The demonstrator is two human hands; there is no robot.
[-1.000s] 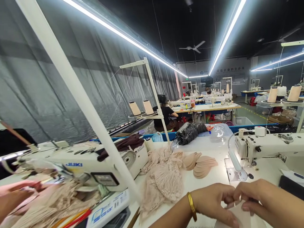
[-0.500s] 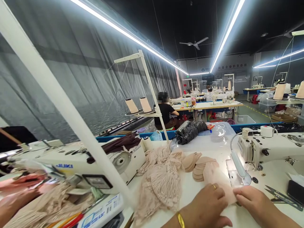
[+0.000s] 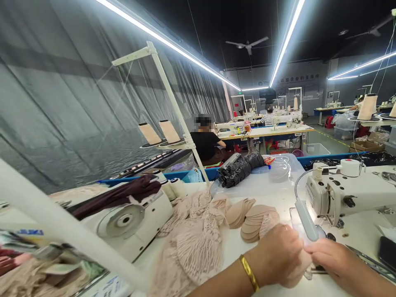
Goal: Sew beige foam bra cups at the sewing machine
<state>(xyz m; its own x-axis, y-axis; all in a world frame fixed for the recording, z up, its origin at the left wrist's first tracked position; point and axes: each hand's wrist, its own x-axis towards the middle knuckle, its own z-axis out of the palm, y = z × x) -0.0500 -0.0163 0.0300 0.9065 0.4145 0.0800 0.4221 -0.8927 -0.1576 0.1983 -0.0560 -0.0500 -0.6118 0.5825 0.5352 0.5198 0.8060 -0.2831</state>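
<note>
My left hand [image 3: 276,253], with a gold bangle at its wrist, is closed on a thin beige fabric piece [image 3: 297,277]. The fabric hangs below the fingers and is partly hidden by them. My right hand [image 3: 332,258] pinches the same piece at its right side, its thumb and index finger close to the left hand's fingers. Both hands are in front of the white sewing machine [image 3: 321,194] and its grey lamp [image 3: 306,218]. Beyond the left hand lie fanned stacks of beige cut pieces [image 3: 252,222]. Left of them is a heap of pleated beige lace fabric [image 3: 199,243].
Scissors [image 3: 371,262] and a dark phone-like object [image 3: 388,249] lie at right. A black plastic bundle [image 3: 241,167] rests on a clear lid [image 3: 281,181]. A thread stand pole [image 3: 173,95] rises at left. A person in black [image 3: 204,146] sits farther ahead.
My view has turned somewhat to the right. The hands have come closer together on the fabric, and the left one has rolled into a tighter grip. A co-worker's hands at left are out of view.
</note>
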